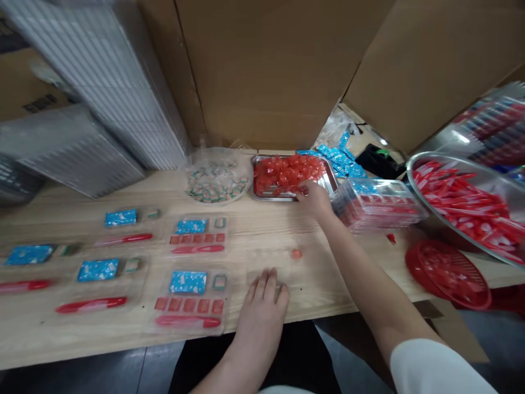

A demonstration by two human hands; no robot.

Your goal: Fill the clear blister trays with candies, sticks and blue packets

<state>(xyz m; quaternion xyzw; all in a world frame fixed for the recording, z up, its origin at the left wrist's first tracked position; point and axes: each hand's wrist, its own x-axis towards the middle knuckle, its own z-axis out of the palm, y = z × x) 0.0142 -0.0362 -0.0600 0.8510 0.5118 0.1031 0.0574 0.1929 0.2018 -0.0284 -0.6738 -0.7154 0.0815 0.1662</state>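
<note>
My left hand (262, 306) lies flat, fingers stretched out, at the near edge of a clear plastic tray (256, 264). One small red block (296, 254) sits at that tray's right side. My right hand (315, 201) reaches to the front rim of a metal tray (331, 183) heaped with red blocks (283, 171). Its fingertips look curled together at the pile; what they hold, if anything, is hidden. Left of my left hand, filled clear trays (188, 301) hold a blue packet (187, 282), a row of red blocks, a small green-edged piece and a red pen-like item (188, 321).
A clear round dish (250, 180) holds green-edged pieces. Stacked filled trays (377, 202) stand beside my right forearm. Further right are a metal bowl (412, 164) of red pen-like items and a red basket (414, 268). Tall stacks of clear trays (123, 82) rise at back left.
</note>
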